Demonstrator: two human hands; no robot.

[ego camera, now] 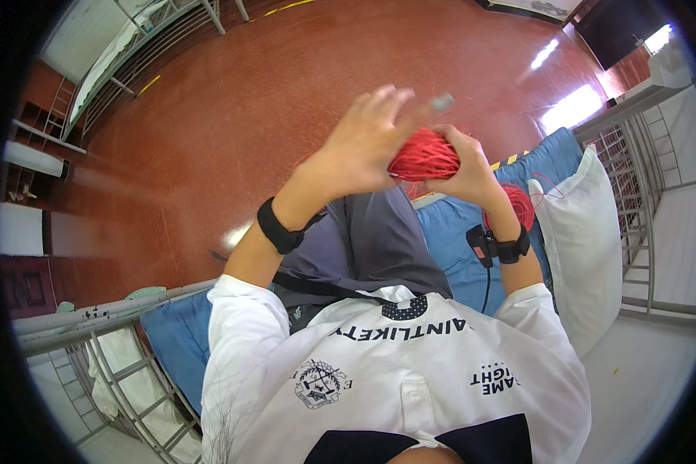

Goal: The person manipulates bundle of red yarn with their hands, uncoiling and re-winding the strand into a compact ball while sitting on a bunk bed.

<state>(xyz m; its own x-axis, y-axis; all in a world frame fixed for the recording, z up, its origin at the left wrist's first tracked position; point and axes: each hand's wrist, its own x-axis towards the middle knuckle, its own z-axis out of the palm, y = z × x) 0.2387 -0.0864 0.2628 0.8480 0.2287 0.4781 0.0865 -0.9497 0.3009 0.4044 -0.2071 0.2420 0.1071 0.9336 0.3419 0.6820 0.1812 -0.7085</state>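
My right hand (470, 168) holds a bundle of red cord or yarn (426, 155), thumb and fingers curved around its right side. At the bundle's left edge is my left hand (365, 139), blurred, with its fingers spread; whether it touches the bundle is unclear. One of its fingers bears a grey-green covering (442, 103) at the tip. Loose red strands show around the bundle. A second coil of red cord (516, 206) lies on the blue bedding, partly hidden by my right forearm. Both wrists wear black straps, the right with a small black device (480, 246).
I sit on blue bedding (452, 232), beside a white pillow (583, 249) on the right. Metal bed rails (635, 214) stand beyond it, others (116, 310) at lower left. A bunk bed (133, 52) stands across the red floor (209, 116). A black cable runs from the wrist device.
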